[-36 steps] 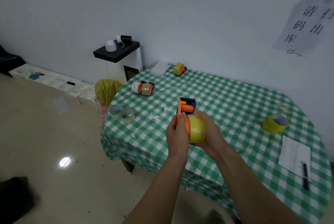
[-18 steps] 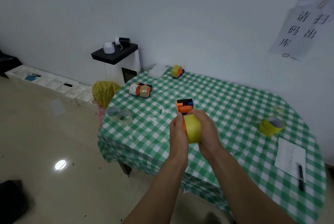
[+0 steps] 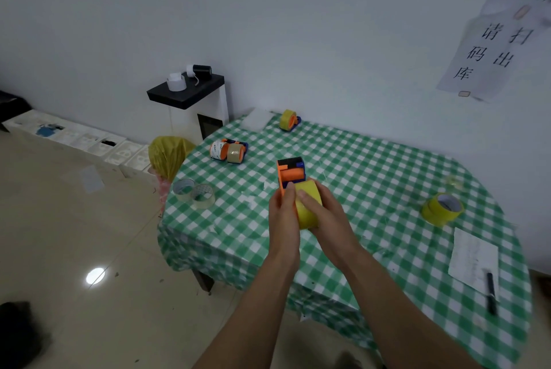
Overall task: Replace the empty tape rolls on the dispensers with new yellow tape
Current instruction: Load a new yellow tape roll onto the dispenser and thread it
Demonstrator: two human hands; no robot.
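Above the green checked table (image 3: 372, 178), both hands hold one orange and blue tape dispenser (image 3: 290, 173) with a yellow tape roll (image 3: 308, 207) on it. My left hand (image 3: 283, 213) grips the dispenser's orange side. My right hand (image 3: 325, 219) wraps the yellow roll, thumb across its face. Two stacked yellow rolls (image 3: 442, 209) lie at the right. A dispenser with a brownish roll (image 3: 229, 152) lies at the back left. Another dispenser bearing a yellow roll (image 3: 289, 119) stands at the far edge.
Two clear tape rolls (image 3: 193, 194) sit at the table's left corner. A paper sheet (image 3: 474, 258) with a black pen (image 3: 490, 291) lies at the right edge. A white cabinet (image 3: 190, 94) and a yellow bag (image 3: 168, 154) stand left of the table.
The dispenser has tilted more upright in my hands, and my right thumb has come across the front of the yellow roll. The view has shifted slightly.
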